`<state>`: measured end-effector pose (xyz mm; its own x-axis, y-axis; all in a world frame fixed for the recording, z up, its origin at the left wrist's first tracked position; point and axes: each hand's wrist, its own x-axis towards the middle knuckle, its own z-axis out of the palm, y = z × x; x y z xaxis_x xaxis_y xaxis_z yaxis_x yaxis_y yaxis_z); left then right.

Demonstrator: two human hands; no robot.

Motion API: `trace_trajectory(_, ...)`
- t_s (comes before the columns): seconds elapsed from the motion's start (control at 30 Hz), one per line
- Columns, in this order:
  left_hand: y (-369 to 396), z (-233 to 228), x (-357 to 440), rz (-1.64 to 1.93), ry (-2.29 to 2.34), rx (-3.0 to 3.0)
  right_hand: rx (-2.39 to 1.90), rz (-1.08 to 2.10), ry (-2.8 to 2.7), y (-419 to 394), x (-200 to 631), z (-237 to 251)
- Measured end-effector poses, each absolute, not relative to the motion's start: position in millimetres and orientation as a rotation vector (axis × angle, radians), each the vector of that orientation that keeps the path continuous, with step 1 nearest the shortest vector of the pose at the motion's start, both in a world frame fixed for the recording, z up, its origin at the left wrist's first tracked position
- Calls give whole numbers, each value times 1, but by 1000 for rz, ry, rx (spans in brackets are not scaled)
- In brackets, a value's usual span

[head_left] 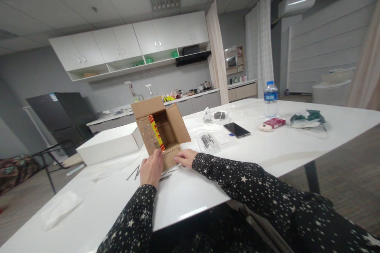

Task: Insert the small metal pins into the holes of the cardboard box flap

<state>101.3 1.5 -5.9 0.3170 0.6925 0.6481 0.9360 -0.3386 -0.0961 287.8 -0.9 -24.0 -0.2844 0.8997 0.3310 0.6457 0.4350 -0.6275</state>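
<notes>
A brown cardboard box [178,120] stands on the white table with its flaps spread and its opening toward me. Red-and-yellow printed tape [156,132] runs along its left flap. My left hand [152,169] is closed at the lower left, its fingers bent over the flap edge. At the right edge of the front flap, my right hand [186,158] has its fingers pinched together on the cardboard. Several thin dark grey strips [132,172] lie on the table beside and under my hands. The inside of the box looks bare where it shows.
Behind the box on the left is a long white box [108,146]. To the right lie a clear packet [212,141], a black phone [236,129], a white device with a cable [219,116], a pink box [274,122] and a water bottle [270,101]. Crumpled white plastic [61,208] is front left.
</notes>
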Motion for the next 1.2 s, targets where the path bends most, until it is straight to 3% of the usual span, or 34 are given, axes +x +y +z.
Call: trace_trajectory(1.2, -2, -7, 102, -621, -1326, -2276, -1272, 486, -2043, -5, 287, -21)
